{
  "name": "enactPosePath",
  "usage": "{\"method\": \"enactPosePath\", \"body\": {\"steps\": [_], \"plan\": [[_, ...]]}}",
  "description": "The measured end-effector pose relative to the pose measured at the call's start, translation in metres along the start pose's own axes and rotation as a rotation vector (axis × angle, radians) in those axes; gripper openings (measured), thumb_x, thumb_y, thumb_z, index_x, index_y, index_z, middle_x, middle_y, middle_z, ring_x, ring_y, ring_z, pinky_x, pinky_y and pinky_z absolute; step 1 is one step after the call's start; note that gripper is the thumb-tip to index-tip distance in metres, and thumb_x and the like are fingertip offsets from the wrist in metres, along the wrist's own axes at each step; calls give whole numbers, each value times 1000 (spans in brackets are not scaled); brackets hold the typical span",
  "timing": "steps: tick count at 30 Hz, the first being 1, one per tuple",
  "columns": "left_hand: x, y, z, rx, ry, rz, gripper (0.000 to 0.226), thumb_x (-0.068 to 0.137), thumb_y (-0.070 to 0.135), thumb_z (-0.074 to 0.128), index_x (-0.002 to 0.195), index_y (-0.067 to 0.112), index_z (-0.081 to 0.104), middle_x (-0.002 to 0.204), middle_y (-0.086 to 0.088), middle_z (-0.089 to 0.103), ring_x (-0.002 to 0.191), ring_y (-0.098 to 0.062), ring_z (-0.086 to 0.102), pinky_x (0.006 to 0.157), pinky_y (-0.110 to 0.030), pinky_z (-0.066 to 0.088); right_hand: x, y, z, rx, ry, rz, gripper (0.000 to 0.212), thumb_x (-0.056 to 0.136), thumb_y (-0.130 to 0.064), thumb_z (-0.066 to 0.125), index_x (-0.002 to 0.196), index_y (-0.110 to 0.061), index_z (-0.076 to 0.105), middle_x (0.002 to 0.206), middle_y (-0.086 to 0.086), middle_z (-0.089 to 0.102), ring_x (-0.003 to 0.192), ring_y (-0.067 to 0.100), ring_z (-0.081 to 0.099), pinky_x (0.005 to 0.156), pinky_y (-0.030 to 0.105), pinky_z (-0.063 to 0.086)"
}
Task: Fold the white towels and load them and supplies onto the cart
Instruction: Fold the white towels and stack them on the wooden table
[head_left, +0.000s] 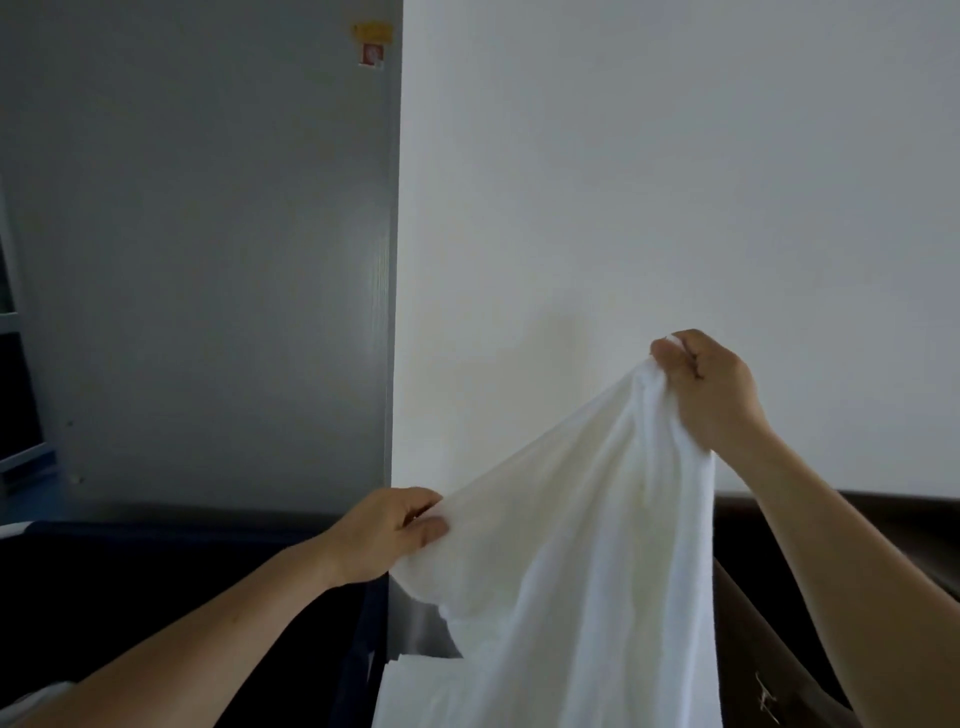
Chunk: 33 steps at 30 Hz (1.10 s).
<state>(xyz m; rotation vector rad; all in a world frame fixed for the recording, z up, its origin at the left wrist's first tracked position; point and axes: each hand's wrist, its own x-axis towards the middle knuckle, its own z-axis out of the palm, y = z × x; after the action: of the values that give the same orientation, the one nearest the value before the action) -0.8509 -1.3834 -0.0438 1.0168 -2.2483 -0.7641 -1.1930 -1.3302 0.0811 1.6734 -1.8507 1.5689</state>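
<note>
Head view: right hand (714, 387) at two o'clock and left hand (387, 532) at eight each pinch the towel (571, 530), probably spreading it to fold.

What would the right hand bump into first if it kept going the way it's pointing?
Probably the white wall. The right hand, holding up the white towel, points up and forward, and nothing else shows between it and the wall, though depth is hard to judge.
</note>
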Motion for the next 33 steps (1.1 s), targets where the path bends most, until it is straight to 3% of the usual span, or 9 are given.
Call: {"method": "enactPosePath", "body": {"steps": [7, 9, 12, 17, 19, 21, 24, 29, 33], "plan": [[-13, -24, -21, -4, -19, -173, 19, 96, 26, 64, 98, 8, 68, 90, -7, 71, 77, -14, 61, 67, -15, 46, -1, 20, 2, -48, -32, 53, 31, 98, -38, 53, 83, -12, 57, 62, 0, 50, 59, 17, 47, 55, 26, 36], [-15, -25, -29, -201, 47, -194, 17, 96, 19, 63, 99, 3, 67, 90, -9, 72, 82, -22, 65, 74, -19, 51, -3, 23, 1, -37, -30, 65, 32, 98, -38, 53, 81, -11, 56, 60, 0, 47, 58, 18, 45, 54, 27, 35], [-9, -18, -50, -641, 263, -168, 30, 96, 11, 56, 112, -13, 59, 106, -23, 68, 97, -34, 63, 93, -45, 50, -3, 24, -3, -9, -13, 83, 32, 97, -38, 54, 84, -9, 58, 64, 2, 49, 59, 18, 44, 54, 27, 35], [19, 33, -114, -977, 544, 104, 7, 87, 27, 68, 84, 21, 69, 90, -3, 72, 79, -17, 67, 69, -35, 61, 15, -11, -28, 224, 262, 1, 25, 87, -51, 49, 86, -32, 64, 71, -18, 63, 63, -7, 54, 53, 9, 39], [34, 45, -128, -937, 695, 121, 13, 90, 31, 66, 78, 27, 68, 86, 1, 70, 78, -14, 65, 68, -36, 58, 17, -22, -26, 246, 305, -44, 21, 90, -48, 48, 84, -33, 62, 74, -24, 64, 67, -12, 55, 54, 4, 36], [42, 35, -119, -729, 771, -60, 16, 94, 31, 62, 80, 24, 64, 86, -1, 65, 80, -20, 60, 65, -33, 51, 13, -15, -12, 112, 92, 28, 23, 96, -41, 52, 85, -24, 63, 70, -12, 62, 64, -4, 55, 54, 13, 39], [38, -7, -88, -591, 636, -323, 13, 97, 24, 60, 87, 17, 62, 97, -11, 65, 83, -27, 61, 74, -39, 51, -4, 18, 11, -68, -279, 174, 32, 97, -35, 56, 87, -7, 66, 70, 5, 59, 58, 14, 49, 49, 23, 37], [30, -28, -73, -671, 616, -496, 11, 96, 18, 62, 99, 7, 63, 102, -15, 67, 85, -29, 63, 77, -41, 51, -34, 49, 29, 89, -109, 369, 33, 94, -37, 60, 83, -6, 68, 77, 18, 65, 66, 27, 57, 60, 32, 43], [33, -11, -27, -728, 595, -567, 18, 95, 11, 62, 107, -3, 62, 95, -22, 63, 81, -30, 59, 73, -41, 50, -60, 42, 48, 90, -85, 456, 45, 94, -39, 62, 59, -11, 58, 56, 7, 55, 62, 31, 55, 62, 37, 43]]}}
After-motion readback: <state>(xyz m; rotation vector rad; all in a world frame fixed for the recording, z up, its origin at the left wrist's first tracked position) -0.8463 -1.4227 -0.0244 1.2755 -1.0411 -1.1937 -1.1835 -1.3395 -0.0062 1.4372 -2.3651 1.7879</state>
